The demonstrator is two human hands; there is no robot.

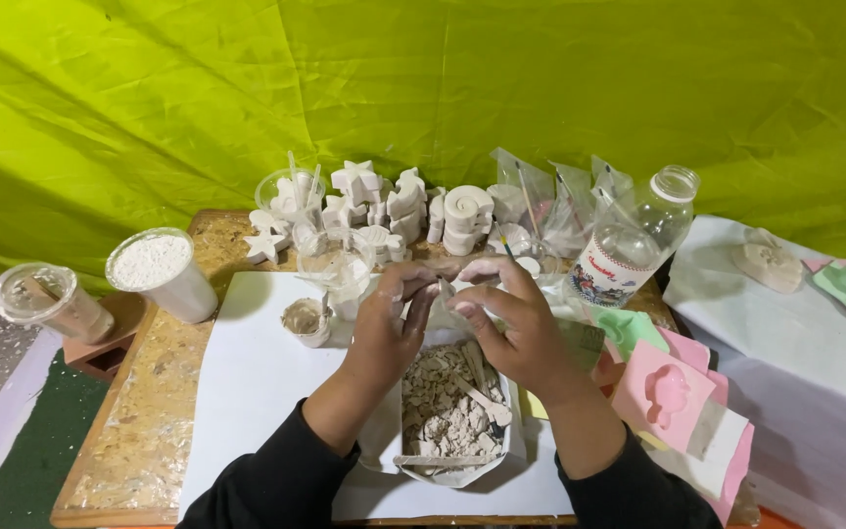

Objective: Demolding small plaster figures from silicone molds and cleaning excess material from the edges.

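My left hand (391, 323) and my right hand (511, 323) meet above an open white bag (413, 460) filled with broken plaster pieces and grey powder. Both hands are dusted white. Their fingertips pinch a small white piece (443, 287) between them; its shape is hidden by the fingers. A flat stick (482, 397) lies in the rubble inside the bag. A small paper cup of grey paste (306, 320) stands just left of my left hand.
White plaster figures (394, 206), stars and shells, are stacked at the table's back. A cup of white powder (161, 269), a lidded clear cup (46, 299), a clear bottle (634, 240), plastic bags with brushes (550, 201) and pink and green moulds (668, 392) surround the white sheet (257, 372).
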